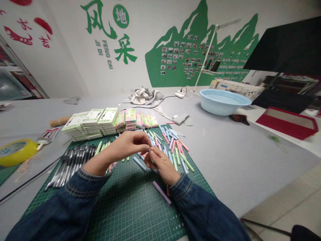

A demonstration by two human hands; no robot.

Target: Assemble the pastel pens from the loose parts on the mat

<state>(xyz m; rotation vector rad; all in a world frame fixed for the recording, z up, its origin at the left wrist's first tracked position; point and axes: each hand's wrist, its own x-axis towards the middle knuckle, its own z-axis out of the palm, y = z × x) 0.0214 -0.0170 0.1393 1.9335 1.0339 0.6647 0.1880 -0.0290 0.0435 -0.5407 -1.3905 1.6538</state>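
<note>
- 1 gray table [225, 147] lies under the green cutting mat [120, 204]; beyond the mat stands a white wall [67, 50] with green lettering, then a green mountain shape [155, 67] with small photos.
- Left of the mat: a yellow tape roll [27, 150] and a glue tube [48, 135].
- At the mat's far edge: 3 main stacks of white-and-green boxes [91, 120], then pink-and-green boxes [130, 116]; their contents are hidden.
- On the mat's left part: clear pens with black ends [74, 160], side by side, slanting from near left to far right.
- Above the mat's middle: the left hand [127, 144], thumb and forefinger pinched, meeting the right hand [164, 165]; the right fingers are curled, gripping a small green piece [152, 161] mostly hidden by them, its long axis impossible to tell.
- On the mat near the right wrist: 1 purple pen [162, 193], long axis running from far left to near right.
- Toward the mat's far right corner: loose pastel pens [175, 144], pointing several ways.
- Right of the mat, farther back: a light blue basin [220, 107], contents unclear, then a red box [286, 125].
</note>
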